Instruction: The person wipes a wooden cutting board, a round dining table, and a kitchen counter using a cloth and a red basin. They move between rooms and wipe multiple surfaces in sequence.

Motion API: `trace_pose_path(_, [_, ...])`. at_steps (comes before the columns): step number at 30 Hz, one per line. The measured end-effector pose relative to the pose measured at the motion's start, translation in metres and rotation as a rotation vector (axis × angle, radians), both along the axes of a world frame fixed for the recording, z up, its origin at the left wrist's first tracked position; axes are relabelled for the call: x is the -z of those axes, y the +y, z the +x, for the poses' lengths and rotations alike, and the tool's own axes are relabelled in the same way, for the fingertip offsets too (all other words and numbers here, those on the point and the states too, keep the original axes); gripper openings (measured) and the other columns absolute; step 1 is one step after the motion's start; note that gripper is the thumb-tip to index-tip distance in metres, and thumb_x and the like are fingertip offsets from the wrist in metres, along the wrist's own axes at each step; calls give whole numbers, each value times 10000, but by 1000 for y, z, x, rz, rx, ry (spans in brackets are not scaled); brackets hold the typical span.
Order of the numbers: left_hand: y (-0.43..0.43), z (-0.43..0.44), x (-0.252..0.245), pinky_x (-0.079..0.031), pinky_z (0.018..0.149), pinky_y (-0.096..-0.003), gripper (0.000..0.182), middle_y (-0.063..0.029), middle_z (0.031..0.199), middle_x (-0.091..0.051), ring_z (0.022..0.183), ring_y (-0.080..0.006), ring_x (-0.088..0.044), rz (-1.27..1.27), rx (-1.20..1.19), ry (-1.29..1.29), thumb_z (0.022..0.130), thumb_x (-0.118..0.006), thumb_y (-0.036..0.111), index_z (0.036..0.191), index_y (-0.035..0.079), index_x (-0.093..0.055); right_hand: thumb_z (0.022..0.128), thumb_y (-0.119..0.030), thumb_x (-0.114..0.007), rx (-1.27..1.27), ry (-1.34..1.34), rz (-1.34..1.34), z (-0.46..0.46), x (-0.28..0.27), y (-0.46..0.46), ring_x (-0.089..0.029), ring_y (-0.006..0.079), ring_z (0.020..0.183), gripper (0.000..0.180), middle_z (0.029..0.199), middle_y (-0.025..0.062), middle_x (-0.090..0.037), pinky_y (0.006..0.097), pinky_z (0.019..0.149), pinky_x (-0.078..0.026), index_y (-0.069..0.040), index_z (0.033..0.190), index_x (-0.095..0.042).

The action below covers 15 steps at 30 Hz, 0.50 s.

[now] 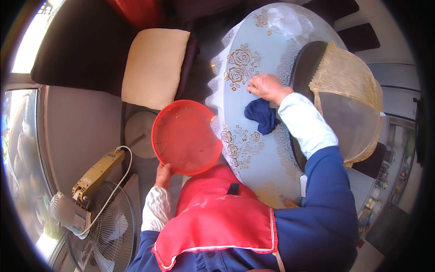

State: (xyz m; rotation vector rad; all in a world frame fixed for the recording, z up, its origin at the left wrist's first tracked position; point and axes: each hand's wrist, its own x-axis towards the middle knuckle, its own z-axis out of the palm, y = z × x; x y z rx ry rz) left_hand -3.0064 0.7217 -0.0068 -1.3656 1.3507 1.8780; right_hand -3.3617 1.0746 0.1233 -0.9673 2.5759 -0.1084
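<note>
My left hand (pixel 163 175) grips the near rim of a round red plastic sieve (pixel 187 137) with a fine mesh bottom. The sieve hangs beside the table's edge, above my lap. My right hand (pixel 268 87) is over the pale tablecloth (pixel 272 153), its fingers curled together. Nothing shows between those fingers, though their undersides are hidden. A crumpled dark blue cloth (pixel 261 115) lies on the tablecloth just below that hand and wrist. Gold and dark rose patterns are printed on the tablecloth.
A gold lace-edged mesh food cover (pixel 353 98) stands on a dark round turntable (pixel 307 64) to the right. Clear plastic bags (pixel 289 22) lie at the table's far end. A chair with a beige cushion (pixel 154 66) and a standing fan (pixel 105 224) are at left.
</note>
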Motion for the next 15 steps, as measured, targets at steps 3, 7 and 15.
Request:
trace_pose_path(3, [-4,3,-2,-534,792,-348,414,-82,1101,-635,925,-199,-635,-17,9,12,825,-486,86,1235,31,-513,850,-320,-628,331,-41,-199,34,-17,3,-627,348,799,265,833,121,-640,460,735,-497,-55,856,-638])
trace_pose_path(7, [-12,8,4,-540,755,-333,416,-87,1091,-631,916,-201,-635,-33,52,13,824,-484,90,1233,22,-508,827,-348,-668,271,61,-264,108,-20,12,-525,320,1083,457,1133,119,-553,452,921,-415,-100,1202,-586])
trace_pose_path(15, [-12,0,8,-540,764,-356,419,-93,1087,-620,923,-225,-628,-30,30,-21,824,-464,74,1238,28,-504,842,-116,-584,334,232,-297,96,28,36,-509,301,1122,342,1199,118,-564,431,931,-422,-115,1183,-619])
